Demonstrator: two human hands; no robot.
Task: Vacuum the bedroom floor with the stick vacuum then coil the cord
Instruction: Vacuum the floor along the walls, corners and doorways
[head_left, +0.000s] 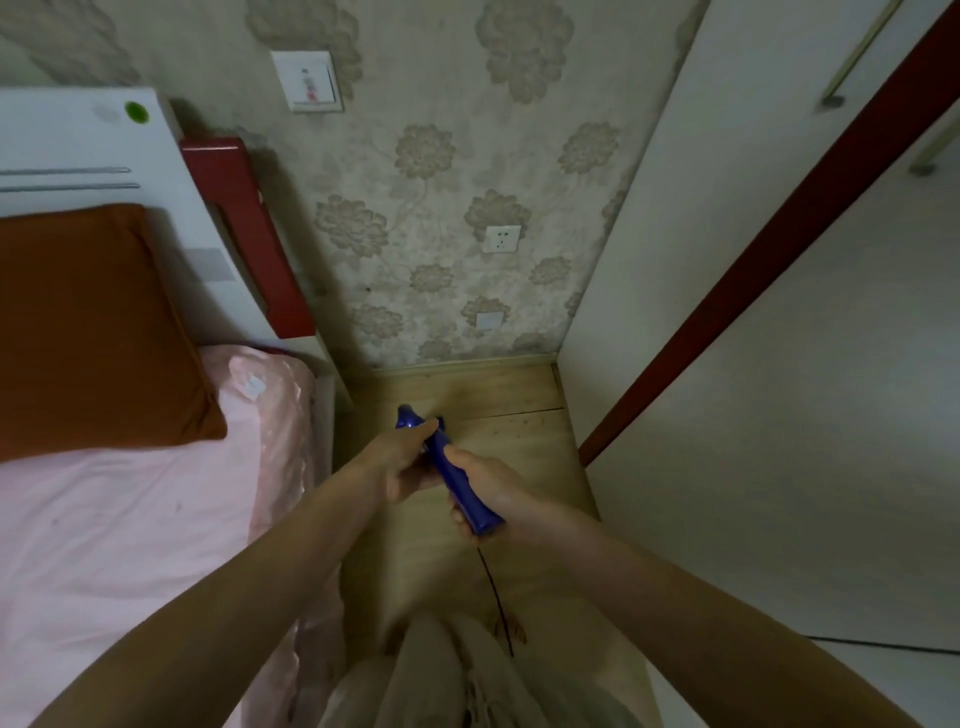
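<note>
Gripping a glossy blue stick vacuum handle (457, 470), both hands meet over a narrow strip of pale wood-plank floor (524, 441) between bed and wall.

Item 1, handle: smooth moulded plastic, rounded bar shape, deep blue with a sheen. Long axis runs diagonally, upper end pointing away and to the left toward the skirting, lower end pointing back toward the person and to the right. No lettering can be read on it.

Item 2, cord (493, 587): thin, dark, hanging from the near end of the handle down past the person's pale trousers.

Item 3, right hand (491, 493): fingers curled round the lower part of the handle, thumb on top.

Item 4, left hand (402, 460): clasping the upper part, thumb lying along the blue plastic.

Item 5, bed: satiny pink sheet (130, 519), faintly creased; rust-orange pillow (88, 332), soft-cornered; white headboard (78, 140) with a green round sticker and a glossy red side panel (244, 234).

Item 6, wall: beige wallpaper (441, 182) with raised floral pattern; a white switch plate (307, 80) carrying blurred, unreadable marks; a white socket (501, 239); a small blank plate lower down.

Item 7, right side: plain white panel with dark red edge trim (769, 260).
</note>
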